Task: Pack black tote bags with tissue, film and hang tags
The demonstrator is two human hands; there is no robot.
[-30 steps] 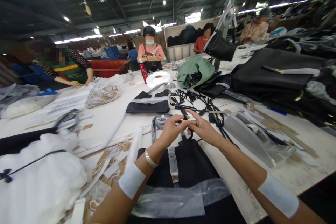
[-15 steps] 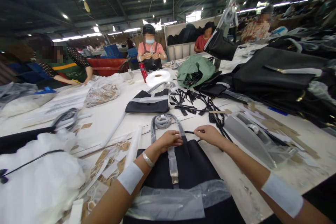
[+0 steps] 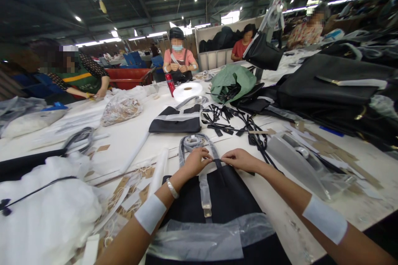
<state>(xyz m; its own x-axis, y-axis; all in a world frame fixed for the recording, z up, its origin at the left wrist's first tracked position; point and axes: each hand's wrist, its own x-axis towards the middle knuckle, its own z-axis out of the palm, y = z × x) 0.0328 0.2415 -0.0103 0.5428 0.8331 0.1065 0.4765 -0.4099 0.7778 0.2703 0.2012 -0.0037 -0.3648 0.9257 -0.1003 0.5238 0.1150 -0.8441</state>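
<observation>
A black handbag (image 3: pixel 236 198) lies in front of me, its front strap and lower part covered with clear film. Its plastic-wrapped handle (image 3: pixel 181 155) loops up beyond the top edge. At the base of the handle's right side is a thin black strap (image 3: pixel 219 165), one end hanging down over the bag. My left hand (image 3: pixel 196 162) pinches this strap on the left of the handle. On the other side, my right hand (image 3: pixel 239 160) also closes finger and thumb on it, close to the handle. The fingertips hide the strap's ends.
Loose black straps (image 3: pixel 219 126) and a smaller black bag (image 3: pixel 175 124) lie beyond. A grey tape dispenser (image 3: pixel 292 161) stands at right, near piled black bags (image 3: pixel 336 78). White wrapping (image 3: pixel 49 211) and tags fill the left. Co-workers sit across the table (image 3: pixel 311 219).
My right hand has moved left, up against the handle. My left hand has shifted slightly left and up, and its fingers now pinch beside the handle.
</observation>
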